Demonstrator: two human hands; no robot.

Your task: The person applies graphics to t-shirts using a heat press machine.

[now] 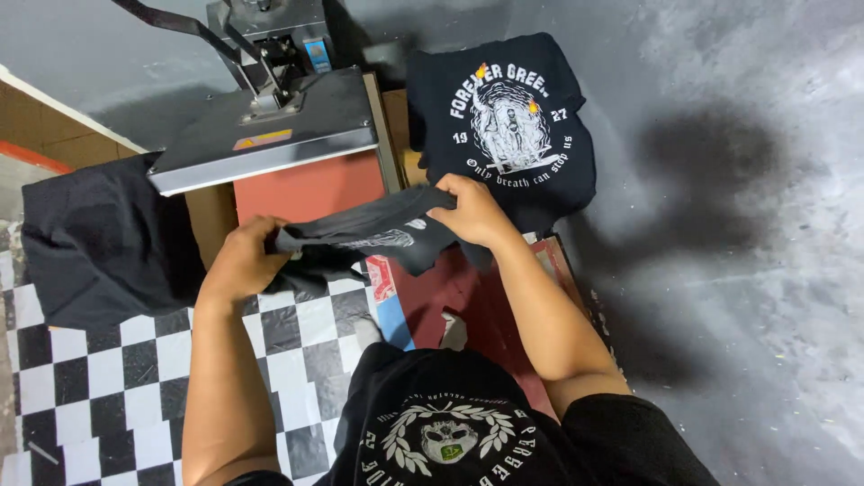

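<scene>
Both my hands are on a dark shirt, stretched out in front of the heat press.

My left hand [245, 259] pinches 1 end of the black shirt [360, 236], fingers curled shut on a bunched edge, and my right hand [472, 211] grips the other end, thumb and fingers pressed together on the cloth. The shirt hangs between them, folded and slightly sagging, a bit of white print showing, just above the red lower pad [310, 189] of the press. The grey upper plate [270, 126] is swung off to the left, above and behind my left hand. Behind my right hand lies a folded black shirt with a white printed design [508, 121]; more dark fabric [99, 238] sits at left, over a black-and-white checkered floor [99, 378].
</scene>
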